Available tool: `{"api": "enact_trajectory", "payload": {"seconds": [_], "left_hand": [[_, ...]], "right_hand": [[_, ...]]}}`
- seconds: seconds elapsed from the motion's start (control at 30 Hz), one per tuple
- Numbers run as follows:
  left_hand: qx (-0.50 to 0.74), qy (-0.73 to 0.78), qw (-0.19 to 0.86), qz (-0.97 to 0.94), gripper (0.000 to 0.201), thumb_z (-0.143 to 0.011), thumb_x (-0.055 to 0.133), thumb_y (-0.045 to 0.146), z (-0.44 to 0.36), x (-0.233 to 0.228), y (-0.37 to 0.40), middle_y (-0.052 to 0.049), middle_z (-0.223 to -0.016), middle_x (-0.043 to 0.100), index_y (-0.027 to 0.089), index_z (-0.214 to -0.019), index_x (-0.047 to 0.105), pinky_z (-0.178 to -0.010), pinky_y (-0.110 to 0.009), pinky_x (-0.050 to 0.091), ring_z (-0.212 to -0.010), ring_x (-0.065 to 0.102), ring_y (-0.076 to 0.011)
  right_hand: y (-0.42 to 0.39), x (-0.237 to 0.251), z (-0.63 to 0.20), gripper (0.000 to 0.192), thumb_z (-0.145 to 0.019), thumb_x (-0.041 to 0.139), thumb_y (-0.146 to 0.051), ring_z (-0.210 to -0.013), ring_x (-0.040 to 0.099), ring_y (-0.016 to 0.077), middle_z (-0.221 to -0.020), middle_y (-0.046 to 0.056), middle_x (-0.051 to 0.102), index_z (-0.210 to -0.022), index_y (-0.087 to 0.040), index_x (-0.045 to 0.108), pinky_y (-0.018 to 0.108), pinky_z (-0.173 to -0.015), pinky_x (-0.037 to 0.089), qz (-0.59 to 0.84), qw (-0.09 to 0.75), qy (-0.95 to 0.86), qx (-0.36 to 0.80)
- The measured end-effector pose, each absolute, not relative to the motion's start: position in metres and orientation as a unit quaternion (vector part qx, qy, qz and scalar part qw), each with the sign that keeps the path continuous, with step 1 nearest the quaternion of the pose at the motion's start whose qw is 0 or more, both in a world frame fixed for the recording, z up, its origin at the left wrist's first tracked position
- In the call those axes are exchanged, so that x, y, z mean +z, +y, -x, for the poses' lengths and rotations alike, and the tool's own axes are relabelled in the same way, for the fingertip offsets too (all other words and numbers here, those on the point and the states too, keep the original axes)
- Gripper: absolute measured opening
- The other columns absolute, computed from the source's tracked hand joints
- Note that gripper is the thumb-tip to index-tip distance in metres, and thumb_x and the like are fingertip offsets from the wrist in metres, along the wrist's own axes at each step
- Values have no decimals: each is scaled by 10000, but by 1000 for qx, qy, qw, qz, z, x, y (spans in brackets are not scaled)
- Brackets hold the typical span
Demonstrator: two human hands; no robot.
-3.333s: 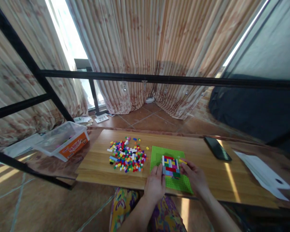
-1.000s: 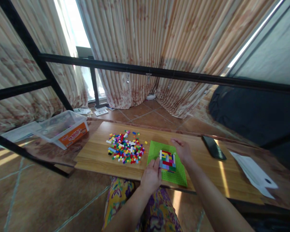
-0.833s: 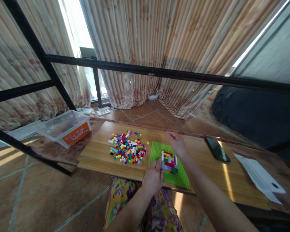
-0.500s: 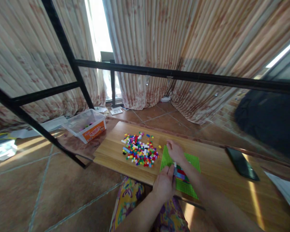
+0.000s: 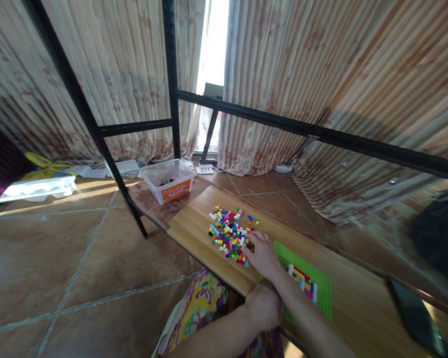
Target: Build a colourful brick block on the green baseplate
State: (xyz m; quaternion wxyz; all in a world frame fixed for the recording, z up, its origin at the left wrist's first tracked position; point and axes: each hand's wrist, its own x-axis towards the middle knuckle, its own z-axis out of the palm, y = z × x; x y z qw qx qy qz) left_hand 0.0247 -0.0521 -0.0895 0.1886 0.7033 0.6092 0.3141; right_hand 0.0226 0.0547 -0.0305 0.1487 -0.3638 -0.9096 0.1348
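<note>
Plastic bin (image 5: pixel 168 181) beyond brick pile (image 5: pixel 229 233)

The board (image 5: pixel 197 231) is pale wood with a smooth, faintly shiny grain. The bricks (image 5: pixel 229 233) and green baseplate (image 5: pixel 321 293) look like glossy plastic (studded), the tub (image 5: pixel 168 181) clear plastic.

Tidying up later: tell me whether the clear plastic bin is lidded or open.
Open. The clear bin shows no lid on top, and small coloured pieces are visible inside it.
</note>
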Motion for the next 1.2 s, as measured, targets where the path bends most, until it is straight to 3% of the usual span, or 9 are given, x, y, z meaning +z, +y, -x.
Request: {"api": "enact_trajectory", "payload": {"seconds": [0.13,0.33,0.47,0.57,0.73,0.83,0.97,1.07,1.2], "left_hand": [[322,595,169,-717,365,-779,470,200,-27,-97,-50,-139,-1020,708,136,-1093,646,-881,-421,540,-1008,634,-293],[324,588,174,-721,345,-771,498,204,-27,-101,-48,-130,-1030,713,139,-1075,646,-910,-399,530,-1029,640,-284],[328,581,178,-724,316,-806,460,214,-29,-106,-46,-132,-992,716,139,-1048,649,-910,-421,526,-1009,640,-287],[329,586,197,-714,306,-814,437,194,-28,-102,-45,-123,-950,709,152,-1039,640,-872,-424,538,-955,642,-276],[347,597,221,-689,370,-852,443,218,-18,-79,-49,-136,-1133,614,165,-1203,551,-863,-397,541,-996,596,-254],[335,587,231,-700,488,-867,428,202,-14,-69,-49,-130,-1127,579,159,-1353,427,-912,-397,517,-1020,564,-245],[318,587,235,-707,520,-893,397,221,-13,-69,-48,-134,-1141,551,146,-1406,362,-944,-418,493,-1040,539,-253],[322,584,237,-707,517,-901,386,228,-13,-72,-47,-135,-1156,541,145,-1410,357,-948,-417,487,-1043,531,-253],[335,579,237,-705,516,-892,400,206,-13,-75,-47,-120,-1152,538,166,-1405,363,-945,-406,487,-1043,530,-242]], "right_hand": [[53,-33,-11,353,-813,583,-326,-1102,511,258,-1198,104,616,-1133,-203,664,378,-958,374,390,102,-909,105],[57,-34,-10,289,-832,559,-303,-1097,517,253,-1179,100,621,-1079,-203,669,377,-952,379,402,99,-903,118],[50,-23,-12,273,-837,540,-308,-1092,554,258,-1142,112,649,-1048,-185,664,393,-970,403,404,169,-883,168],[39,-10,-27,292,-819,558,-338,-987,634,231,-1057,93,694,-1062,-201,645,369,-913,470,417,244,-833,269],[19,0,-87,356,-739,644,-447,-859,687,233,-924,70,736,-1008,-213,648,357,-796,543,495,353,-689,394],[14,-8,-128,427,-667,700,-471,-781,696,239,-897,74,741,-997,-204,647,350,-700,566,558,365,-614,423],[13,-23,-157,453,-584,725,-447,-713,694,250,-825,71,738,-946,-189,636,367,-640,573,584,372,-549,468],[14,-30,-160,412,-602,684,-410,-702,688,249,-771,60,729,-948,-189,643,358,-616,557,591,349,-569,452],[15,-31,-152,327,-659,615,-331,-667,672,222,-733,47,723,-951,-197,679,337,-642,519,607,300,-655,336]]}}
